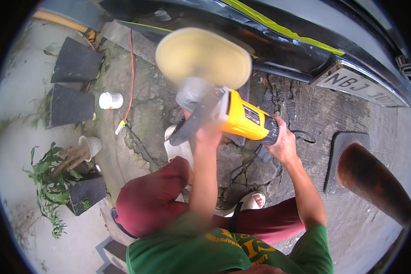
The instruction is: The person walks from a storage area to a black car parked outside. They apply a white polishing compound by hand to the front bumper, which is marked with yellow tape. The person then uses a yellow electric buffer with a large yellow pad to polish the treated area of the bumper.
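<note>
I find the left hand (208, 136), partly hidden, closed on the dark front handle (198, 116) of the yellow polisher (249, 119), and the right hand (282, 142) clamped round its black rear end (272, 130). The polisher is held above the cracked pavement (351, 116), its pale round pad (201, 57) blurred before the dark bumper (299, 61); I cannot tell whether pad and bumper touch.

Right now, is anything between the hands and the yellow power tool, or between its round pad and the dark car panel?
Nothing visible. The right hand and left hand both have their grip on the yellow power tool. No object shows between its round pad and the dark car panel; whether they touch is unclear.
</note>
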### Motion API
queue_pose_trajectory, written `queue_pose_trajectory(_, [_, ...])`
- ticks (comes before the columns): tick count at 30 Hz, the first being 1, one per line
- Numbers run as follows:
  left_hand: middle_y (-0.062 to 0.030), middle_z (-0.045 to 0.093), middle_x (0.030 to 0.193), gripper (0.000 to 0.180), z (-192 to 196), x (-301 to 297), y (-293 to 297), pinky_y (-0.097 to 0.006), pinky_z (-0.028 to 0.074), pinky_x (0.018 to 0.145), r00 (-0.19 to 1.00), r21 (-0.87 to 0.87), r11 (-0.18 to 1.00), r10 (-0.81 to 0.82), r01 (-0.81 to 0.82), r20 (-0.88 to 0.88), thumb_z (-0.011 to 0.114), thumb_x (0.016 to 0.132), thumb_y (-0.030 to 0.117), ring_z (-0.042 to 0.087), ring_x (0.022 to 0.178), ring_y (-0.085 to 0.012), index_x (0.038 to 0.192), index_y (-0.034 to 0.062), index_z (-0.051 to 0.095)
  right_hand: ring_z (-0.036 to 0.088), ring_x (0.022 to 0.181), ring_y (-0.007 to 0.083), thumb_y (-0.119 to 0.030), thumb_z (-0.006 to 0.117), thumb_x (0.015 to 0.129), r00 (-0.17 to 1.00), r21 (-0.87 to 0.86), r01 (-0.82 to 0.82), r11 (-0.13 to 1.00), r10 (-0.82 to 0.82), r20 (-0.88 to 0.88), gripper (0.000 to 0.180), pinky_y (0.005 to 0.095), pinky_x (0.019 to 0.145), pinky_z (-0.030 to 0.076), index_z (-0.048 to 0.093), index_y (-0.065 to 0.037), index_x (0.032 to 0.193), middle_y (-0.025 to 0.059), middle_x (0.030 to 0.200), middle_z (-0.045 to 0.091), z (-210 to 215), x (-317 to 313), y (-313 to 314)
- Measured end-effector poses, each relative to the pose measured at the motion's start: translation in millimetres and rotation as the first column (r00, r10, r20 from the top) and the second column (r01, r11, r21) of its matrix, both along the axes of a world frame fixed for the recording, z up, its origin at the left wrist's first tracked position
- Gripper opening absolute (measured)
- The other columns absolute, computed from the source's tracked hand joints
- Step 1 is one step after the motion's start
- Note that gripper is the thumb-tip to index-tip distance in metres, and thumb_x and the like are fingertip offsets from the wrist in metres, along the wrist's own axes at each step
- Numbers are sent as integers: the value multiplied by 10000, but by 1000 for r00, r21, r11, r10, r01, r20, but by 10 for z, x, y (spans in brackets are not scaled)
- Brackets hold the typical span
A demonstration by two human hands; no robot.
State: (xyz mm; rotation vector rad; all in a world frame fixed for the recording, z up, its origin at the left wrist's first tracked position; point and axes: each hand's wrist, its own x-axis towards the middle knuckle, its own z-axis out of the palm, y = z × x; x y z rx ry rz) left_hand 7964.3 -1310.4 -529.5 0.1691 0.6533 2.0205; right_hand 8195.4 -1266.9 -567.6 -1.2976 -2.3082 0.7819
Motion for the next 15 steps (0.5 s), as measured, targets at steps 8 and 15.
queue_pose_trajectory(8, [-99,460,1386,768,625,-27,-7,-467,350,1079,998,175,984,-36,26,54,395,902,673,461,1260,-283,1441,128,341,674,913,374,-118,817,644,971,83,70,994,-49,-232,783,401,779,553,400,-28,1300,211,1043,656,290,-142,-117])
queue_pose_trajectory(15, [-86,472,1392,831,98,-235,-51,-445,330,1089,999,54,998,28,-30,46,278,892,729,440,1291,-283,1394,82,427,654,904,391,-147,806,645,994,21,22,1000,-19,-107,783,432,777,541,406,-47,1311,222,1015,654,251,-304,-220])
